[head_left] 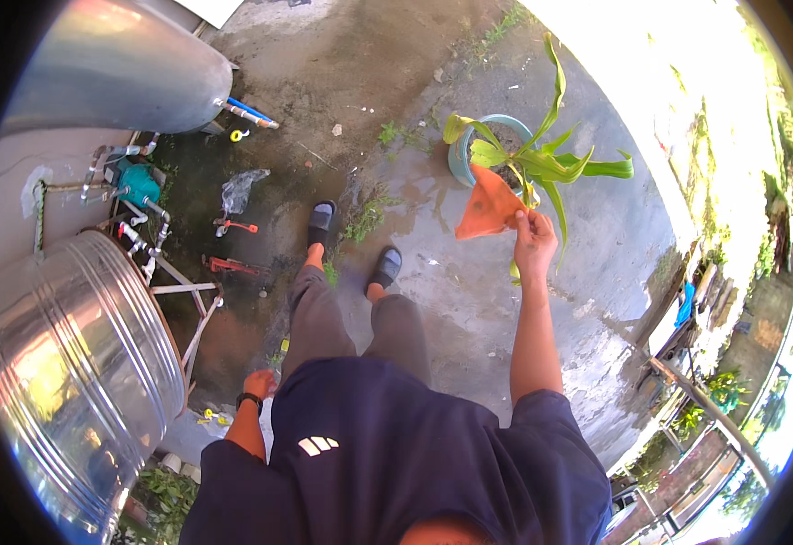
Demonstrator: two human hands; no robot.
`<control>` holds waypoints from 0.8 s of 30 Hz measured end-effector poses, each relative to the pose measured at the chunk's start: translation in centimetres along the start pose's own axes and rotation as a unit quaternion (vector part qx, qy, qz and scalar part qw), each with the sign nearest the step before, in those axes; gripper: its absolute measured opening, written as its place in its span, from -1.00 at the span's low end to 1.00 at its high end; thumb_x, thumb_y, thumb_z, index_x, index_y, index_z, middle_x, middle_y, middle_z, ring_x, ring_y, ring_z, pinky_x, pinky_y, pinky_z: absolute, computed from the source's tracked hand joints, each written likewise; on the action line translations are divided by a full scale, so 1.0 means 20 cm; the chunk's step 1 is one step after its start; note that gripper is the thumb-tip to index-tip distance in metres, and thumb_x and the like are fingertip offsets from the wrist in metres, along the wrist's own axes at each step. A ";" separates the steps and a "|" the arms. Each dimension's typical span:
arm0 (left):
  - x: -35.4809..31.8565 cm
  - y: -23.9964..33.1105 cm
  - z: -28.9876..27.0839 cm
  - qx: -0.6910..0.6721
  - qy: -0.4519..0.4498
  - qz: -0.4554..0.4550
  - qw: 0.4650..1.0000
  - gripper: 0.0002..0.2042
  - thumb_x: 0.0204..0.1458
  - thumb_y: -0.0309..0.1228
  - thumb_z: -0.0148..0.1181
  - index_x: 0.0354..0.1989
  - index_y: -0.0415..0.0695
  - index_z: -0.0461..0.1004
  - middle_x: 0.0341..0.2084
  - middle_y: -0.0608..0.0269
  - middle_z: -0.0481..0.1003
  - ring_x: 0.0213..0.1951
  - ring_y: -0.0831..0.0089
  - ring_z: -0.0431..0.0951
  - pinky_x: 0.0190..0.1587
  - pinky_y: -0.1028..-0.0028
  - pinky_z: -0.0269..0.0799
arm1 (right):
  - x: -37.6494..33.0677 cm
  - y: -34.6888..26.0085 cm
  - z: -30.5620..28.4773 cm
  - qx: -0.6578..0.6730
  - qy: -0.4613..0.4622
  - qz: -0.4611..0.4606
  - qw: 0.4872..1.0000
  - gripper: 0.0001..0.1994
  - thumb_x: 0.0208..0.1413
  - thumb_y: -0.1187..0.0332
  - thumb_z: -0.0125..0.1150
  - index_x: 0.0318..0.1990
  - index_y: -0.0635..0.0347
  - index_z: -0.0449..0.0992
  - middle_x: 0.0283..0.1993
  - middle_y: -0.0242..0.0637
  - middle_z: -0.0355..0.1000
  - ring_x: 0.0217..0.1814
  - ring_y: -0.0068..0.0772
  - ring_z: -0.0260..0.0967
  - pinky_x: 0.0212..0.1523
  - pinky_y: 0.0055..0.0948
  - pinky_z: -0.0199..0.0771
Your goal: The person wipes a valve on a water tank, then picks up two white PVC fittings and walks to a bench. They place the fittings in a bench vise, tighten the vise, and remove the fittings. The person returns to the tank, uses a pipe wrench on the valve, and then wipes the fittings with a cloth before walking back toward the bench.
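Note:
My right hand (534, 241) is stretched forward, thumb and fingers pinching the corner of an orange cloth (487, 207). The thin cloth fans out to the left of the fingers and shows a few dark spots. Just beyond it stands a round light-blue pot (458, 163) with a plant of long green leaves (555, 165). The cloth covers the near side of the pot, and some leaves pass close to my right hand. My left hand (259, 383) hangs low beside my leg, below a dark wristband; its fingers are foreshortened and hard to make out.
On the left are a shiny ribbed metal tank (78, 363) on a stand, another tank (124, 77), and a teal pump (138, 184) with pipes. Red-handled tools (235, 266) and a clear plastic bag (242, 189) lie on the wet concrete. Small weeds (369, 213) grow near my feet.

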State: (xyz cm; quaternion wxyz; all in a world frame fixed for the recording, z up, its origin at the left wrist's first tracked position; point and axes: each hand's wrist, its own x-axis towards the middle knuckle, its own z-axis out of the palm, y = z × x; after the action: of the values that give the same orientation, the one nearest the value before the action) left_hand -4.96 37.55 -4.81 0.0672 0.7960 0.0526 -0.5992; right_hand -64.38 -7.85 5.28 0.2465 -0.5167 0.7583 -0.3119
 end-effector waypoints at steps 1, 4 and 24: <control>-0.02 0.02 0.01 -0.021 0.005 0.002 1.000 -0.63 0.18 -0.22 0.21 0.06 -0.17 0.49 -0.30 0.19 0.60 -0.21 0.32 0.60 -0.18 0.31 0.54 | -0.01 -0.14 -0.08 -0.022 -0.014 -0.050 0.998 -0.78 0.21 0.32 0.29 -0.16 0.34 0.62 -0.29 -0.18 0.54 -0.26 -0.35 0.51 -0.17 -0.38 0.49; -0.09 0.11 0.05 0.051 0.021 0.052 0.997 -0.61 0.18 -0.16 0.23 0.05 -0.17 0.53 -0.29 0.19 0.61 -0.24 0.35 0.62 -0.20 0.30 0.57 | 0.02 -0.58 -0.22 0.095 -0.044 -0.111 0.988 -0.76 0.17 0.36 0.34 -0.08 0.31 0.62 -0.29 -0.25 0.56 -0.22 -0.47 0.50 -0.13 -0.43 0.48; -0.02 -0.48 -0.04 -0.411 0.016 -0.171 0.895 -0.72 0.21 -0.12 0.19 -0.12 -0.05 0.55 -0.37 0.31 0.54 -0.38 0.41 0.59 -0.31 0.25 0.57 | 1.60 -1.07 -0.08 -0.730 -0.306 -0.315 0.524 -0.81 0.11 0.31 0.16 -0.31 0.13 0.69 -0.30 -0.13 0.64 -0.27 -0.16 0.62 -0.31 -0.22 0.57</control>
State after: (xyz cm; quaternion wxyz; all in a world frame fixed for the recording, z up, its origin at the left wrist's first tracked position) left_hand -5.80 47.09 -4.62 0.2845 0.6858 0.4306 -0.5132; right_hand -62.98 -43.36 20.26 -0.1142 -0.7851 0.3871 0.4699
